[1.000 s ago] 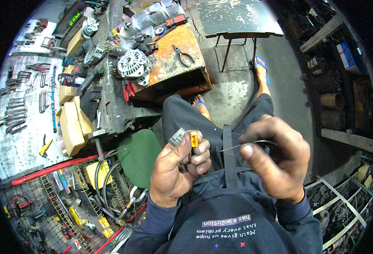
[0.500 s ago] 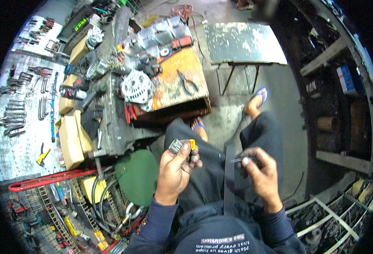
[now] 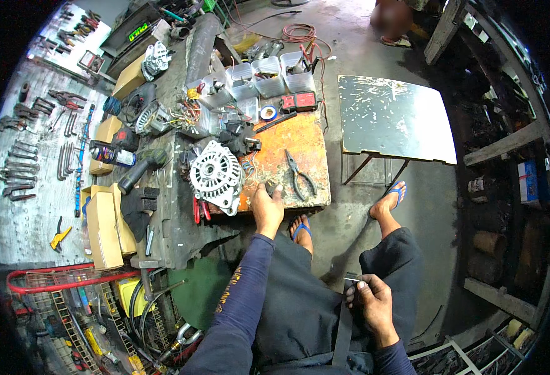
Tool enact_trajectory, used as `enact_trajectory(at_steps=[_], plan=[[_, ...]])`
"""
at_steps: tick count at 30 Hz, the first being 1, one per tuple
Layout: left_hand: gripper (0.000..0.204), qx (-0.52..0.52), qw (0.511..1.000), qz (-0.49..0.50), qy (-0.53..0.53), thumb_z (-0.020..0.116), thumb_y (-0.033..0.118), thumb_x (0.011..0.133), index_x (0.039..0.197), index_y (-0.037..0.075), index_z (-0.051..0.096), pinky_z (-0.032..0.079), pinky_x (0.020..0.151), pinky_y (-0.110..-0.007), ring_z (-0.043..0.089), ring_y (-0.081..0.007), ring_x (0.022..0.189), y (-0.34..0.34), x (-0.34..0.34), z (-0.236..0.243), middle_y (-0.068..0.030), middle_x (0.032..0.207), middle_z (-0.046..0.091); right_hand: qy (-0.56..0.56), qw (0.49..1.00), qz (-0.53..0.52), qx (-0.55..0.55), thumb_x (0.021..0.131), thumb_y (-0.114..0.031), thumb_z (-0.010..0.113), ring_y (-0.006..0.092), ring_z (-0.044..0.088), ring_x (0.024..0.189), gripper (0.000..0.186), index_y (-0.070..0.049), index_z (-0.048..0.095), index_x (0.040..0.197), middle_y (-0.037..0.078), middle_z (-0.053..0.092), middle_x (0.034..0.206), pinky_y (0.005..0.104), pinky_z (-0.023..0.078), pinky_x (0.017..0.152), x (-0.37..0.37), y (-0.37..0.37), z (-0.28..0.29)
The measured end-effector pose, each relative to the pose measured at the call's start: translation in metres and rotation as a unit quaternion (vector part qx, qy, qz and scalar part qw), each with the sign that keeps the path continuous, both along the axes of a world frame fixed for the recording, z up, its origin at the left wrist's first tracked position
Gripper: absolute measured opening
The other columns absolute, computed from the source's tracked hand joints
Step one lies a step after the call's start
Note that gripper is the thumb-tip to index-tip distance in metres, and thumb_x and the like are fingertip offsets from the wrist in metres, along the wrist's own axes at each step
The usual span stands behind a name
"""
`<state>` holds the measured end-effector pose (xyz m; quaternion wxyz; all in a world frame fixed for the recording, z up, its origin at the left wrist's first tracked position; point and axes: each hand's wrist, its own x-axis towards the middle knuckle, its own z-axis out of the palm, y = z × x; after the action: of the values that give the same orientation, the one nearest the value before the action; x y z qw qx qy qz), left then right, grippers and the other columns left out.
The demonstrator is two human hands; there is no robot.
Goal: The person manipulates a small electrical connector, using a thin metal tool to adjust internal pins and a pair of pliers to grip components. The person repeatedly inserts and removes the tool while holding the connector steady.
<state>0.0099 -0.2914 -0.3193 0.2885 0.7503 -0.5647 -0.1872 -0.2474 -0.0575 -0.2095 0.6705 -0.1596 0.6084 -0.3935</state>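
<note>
The right hand (image 3: 375,305) pinches a thin silvery metal rod (image 3: 353,279); the left hand (can't tell whether its grip (image 3: 272,187) holds anything) is at the scuffed orange worktop (image 3: 310,136), black-handled pliers (image 3: 295,174) not taken up.

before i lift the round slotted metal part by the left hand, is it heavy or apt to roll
The slotted metal part is probably heavy for its size, judging by its chunky cast-looking housing. That ribbed metal should stay stiff when gripped. It seems unlikely to roll far, with a lug jutting from its rim.
</note>
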Motion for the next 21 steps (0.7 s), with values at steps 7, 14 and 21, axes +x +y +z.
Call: enact_trajectory(at_steps=[7,14,21], plan=[[0.039,-0.037,0.917,-0.108,0.383,0.069,0.022,0.101,0.129,-0.003,0.058,0.053,0.083,-0.034,0.062,-0.0171,0.088,0.081,-0.027,0.114,-0.0067,0.099,0.063,0.058,0.994,0.01,-0.088,0.104,-0.008,0.06,0.0085,0.061,0.074,0.013,0.001,0.069,0.107,0.002,0.067,0.087,0.0237,0.05,0.066,-0.003,0.0,0.041],[0.043,-0.061,0.849,-0.264,0.454,0.087,0.012,0.086,0.119,0.003,0.062,0.051,0.102,-0.036,0.064,-0.0209,0.112,0.211,-0.039,0.235,-0.0106,0.114,0.067,0.092,0.963,-0.015,-0.251,0.094,-0.006,0.075,0.0055,0.053,0.073,0.012,0.002,0.07,0.101,0.0,0.063,0.085,0.0219,0.041,0.065,0.009,0.032,0.145],[0.042,-0.118,0.879,-0.3,0.351,0.097,0.013,0.065,0.101,0.008,0.075,0.055,0.087,-0.032,0.069,-0.0199,0.101,0.286,-0.051,0.273,-0.0057,0.097,0.077,0.148,0.911,-0.038,-0.383,0.09,0.006,0.064,0.0119,0.059,0.071,0.017,0.006,0.07,0.105,0.01,0.069,0.087,0.0267,0.046,0.065,0.015,0.102,0.191]])
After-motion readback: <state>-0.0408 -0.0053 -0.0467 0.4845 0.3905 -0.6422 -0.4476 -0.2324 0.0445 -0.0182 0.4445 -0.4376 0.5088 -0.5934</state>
